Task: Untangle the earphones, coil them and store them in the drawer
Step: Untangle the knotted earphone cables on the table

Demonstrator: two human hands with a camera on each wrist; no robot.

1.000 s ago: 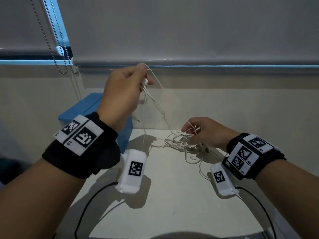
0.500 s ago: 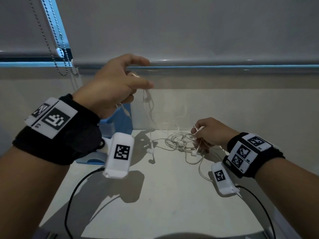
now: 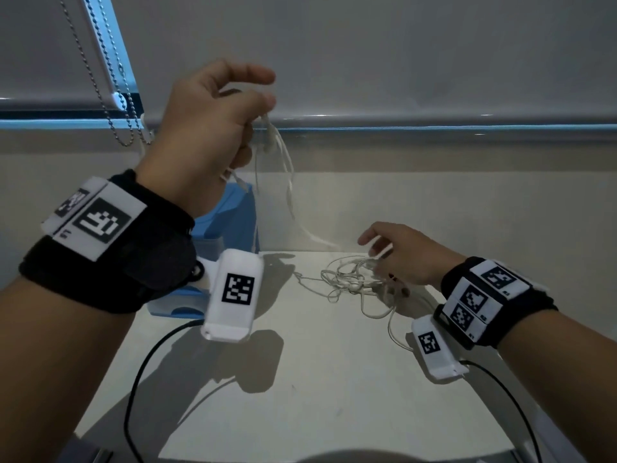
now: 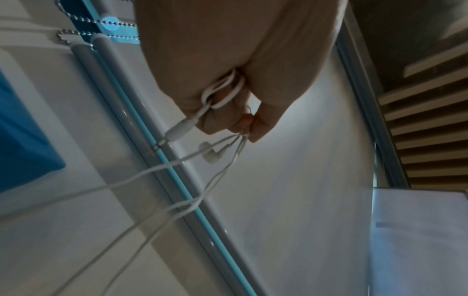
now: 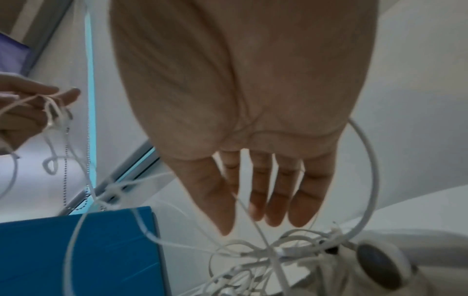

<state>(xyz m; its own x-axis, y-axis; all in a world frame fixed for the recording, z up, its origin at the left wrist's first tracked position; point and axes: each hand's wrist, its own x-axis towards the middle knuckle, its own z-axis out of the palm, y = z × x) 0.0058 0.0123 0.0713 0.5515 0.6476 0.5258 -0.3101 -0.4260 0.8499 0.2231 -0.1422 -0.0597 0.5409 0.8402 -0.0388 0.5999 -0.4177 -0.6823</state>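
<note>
White earphones (image 3: 350, 279) lie in a tangle on the white table (image 3: 300, 396), right of centre. My left hand (image 3: 253, 105) is raised above the table and pinches several cords between thumb and fingertip. In the left wrist view, cord loops round the fingers (image 4: 222, 90), and a jack plug (image 4: 177, 130) and an earbud (image 4: 212, 156) hang below. The strands run down to the tangle. My right hand (image 3: 397, 252) hovers over the tangle (image 5: 278, 254) with straight fingers (image 5: 258, 196), gripping nothing. One earbud (image 5: 377, 262) lies beside it.
A blue drawer box (image 3: 230, 225) stands at the table's back left, under my left hand. A bead chain (image 3: 100, 71) hangs at the upper left, and a roller blind's bottom bar (image 3: 400, 120) runs behind. Black cables (image 3: 143, 369) trail from both wrist devices over the table.
My left hand has risen again with the cords, and the hanging earbud came up off the table. My right hand let go of the tangle and straightened its fingers.
</note>
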